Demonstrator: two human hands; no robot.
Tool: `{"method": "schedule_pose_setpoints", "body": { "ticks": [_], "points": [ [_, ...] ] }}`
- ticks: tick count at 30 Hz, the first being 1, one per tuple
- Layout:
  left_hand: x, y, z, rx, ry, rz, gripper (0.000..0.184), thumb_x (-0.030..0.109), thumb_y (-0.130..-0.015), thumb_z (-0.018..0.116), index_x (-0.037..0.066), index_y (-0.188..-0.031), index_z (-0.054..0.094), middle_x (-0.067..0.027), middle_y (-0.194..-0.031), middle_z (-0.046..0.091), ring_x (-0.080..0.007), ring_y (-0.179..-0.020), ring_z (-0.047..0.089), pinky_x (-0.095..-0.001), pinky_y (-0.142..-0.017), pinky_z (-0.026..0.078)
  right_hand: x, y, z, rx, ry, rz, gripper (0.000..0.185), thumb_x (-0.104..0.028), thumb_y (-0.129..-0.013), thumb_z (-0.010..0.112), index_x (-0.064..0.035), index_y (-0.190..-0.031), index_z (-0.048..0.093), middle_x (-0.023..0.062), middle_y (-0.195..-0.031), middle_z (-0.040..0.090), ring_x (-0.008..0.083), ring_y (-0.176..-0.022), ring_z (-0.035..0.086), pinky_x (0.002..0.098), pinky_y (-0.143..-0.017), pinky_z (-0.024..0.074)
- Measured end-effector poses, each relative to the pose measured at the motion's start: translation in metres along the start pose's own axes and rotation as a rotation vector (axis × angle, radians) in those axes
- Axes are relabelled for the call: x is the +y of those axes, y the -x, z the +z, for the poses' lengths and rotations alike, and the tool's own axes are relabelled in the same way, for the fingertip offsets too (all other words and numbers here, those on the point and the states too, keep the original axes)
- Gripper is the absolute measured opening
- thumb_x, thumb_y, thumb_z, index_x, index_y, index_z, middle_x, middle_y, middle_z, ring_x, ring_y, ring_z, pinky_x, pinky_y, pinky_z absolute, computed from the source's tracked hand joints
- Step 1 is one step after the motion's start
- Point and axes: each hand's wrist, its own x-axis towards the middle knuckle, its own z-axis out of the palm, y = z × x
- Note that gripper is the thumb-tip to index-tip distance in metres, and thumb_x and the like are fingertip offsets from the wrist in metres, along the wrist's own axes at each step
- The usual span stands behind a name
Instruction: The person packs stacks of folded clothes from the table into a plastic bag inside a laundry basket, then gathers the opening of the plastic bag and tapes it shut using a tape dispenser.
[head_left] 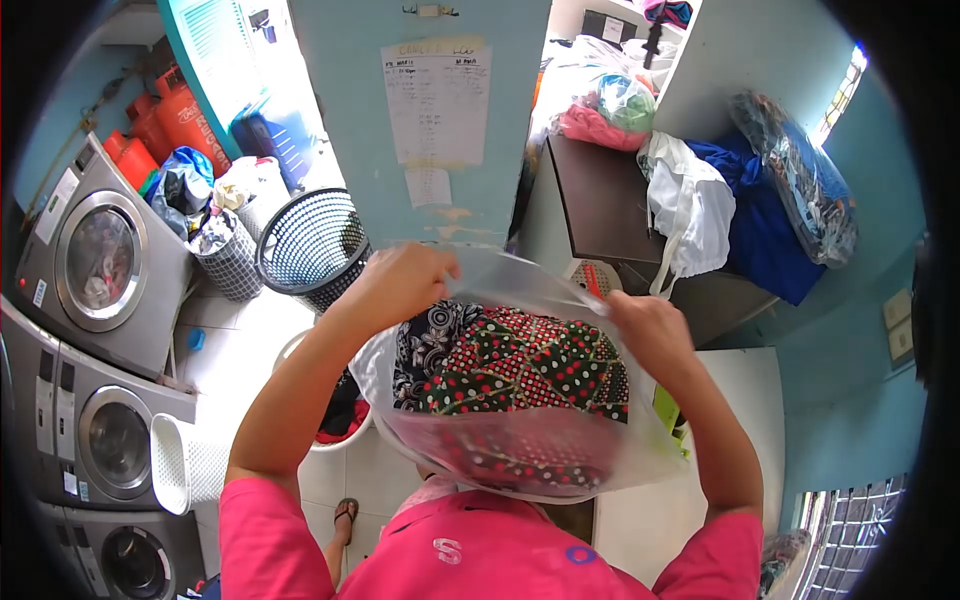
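A clear plastic bag (480, 452) hangs in front of my chest, its mouth stretched wide. Folded cloth (530, 370) fills it, patterned with dots in red, white and dark green, beside a black-and-white printed piece (428, 345). My left hand (412, 280) is closed on the far left part of the bag's rim, fingers curled in. On the other side, my right hand (648, 328) pinches the right part of the rim. The fingertips of my right hand are partly hidden behind the plastic.
Front-loading washing machines (102, 262) line the left wall. A black mesh basket (320, 245) and a patterned hamper (228, 262) stand on the floor. A white basket (185, 465) is at the left. To the right, a dark table (608, 200) carries white cloth (690, 200) and bagged laundry (795, 170).
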Motion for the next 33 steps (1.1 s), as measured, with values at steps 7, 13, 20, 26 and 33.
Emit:
{"method": "schedule_pose_setpoints", "body": {
  "ticks": [7,13,20,26,33],
  "points": [
    [-0.034,0.056,-0.004,0.126,0.717,0.227,0.026,0.024,-0.075,0.062,0.005,-0.092,0.06,-0.0076,-0.104,0.06,-0.022,-0.098,0.056,-0.0331,-0.08,0.044,0.021,0.087,0.002,0.036,-0.958,0.324,0.014,-0.016,-0.082,0.051,-0.0057,-0.091,0.053,0.0088,-0.081,0.061,0.0199,-0.077,0.059,0.0293,-0.064,0.0449],
    [-0.119,0.118,0.084,0.375,1.236,0.111,0.152,0.066,-0.025,0.078,0.015,-0.14,-0.008,-0.0209,-0.144,0.006,-0.0337,-0.133,0.011,-0.0447,-0.105,0.013,0.051,0.222,0.066,0.412,-1.173,0.666,0.138,-0.08,-0.033,0.064,-0.0103,-0.139,0.01,0.0165,-0.139,0.025,0.0311,-0.12,0.036,0.0442,-0.092,0.0327],
    [-0.075,0.067,0.116,0.317,0.985,0.462,0.13,0.054,-0.046,0.079,0.008,-0.139,0.001,-0.0219,-0.142,0.01,-0.0317,-0.132,0.015,-0.0458,-0.107,0.01,-0.027,0.146,0.101,0.434,-1.236,0.466,0.131,-0.062,-0.04,0.075,-0.0068,-0.139,0.01,0.0151,-0.144,0.014,0.0288,-0.134,0.01,0.0434,-0.107,0.0127],
    [-0.064,0.047,0.119,0.414,0.546,0.387,0.09,0.052,-0.06,0.072,-0.001,-0.125,0.039,-0.0208,-0.125,0.043,-0.0342,-0.122,0.036,-0.0445,-0.103,0.022,-0.006,0.133,0.124,0.417,-1.107,0.549,0.066,-0.05,-0.075,0.059,-0.0035,-0.119,0.044,0.0162,-0.139,0.029,0.0272,-0.128,0.027,0.0397,-0.104,0.0217],
    [-0.029,0.046,0.132,0.56,1.216,0.26,0.034,0.032,-0.093,0.038,0.003,-0.082,0.051,-0.006,-0.073,0.049,-0.0221,-0.075,0.051,-0.0375,-0.084,0.037,-0.026,0.096,0.117,0.896,-1.628,0.75,0.034,-0.036,-0.094,0.033,-0.0098,-0.076,0.043,0.0106,-0.083,0.058,0.0232,-0.094,0.054,0.0392,-0.097,0.0335]
  ]
}}
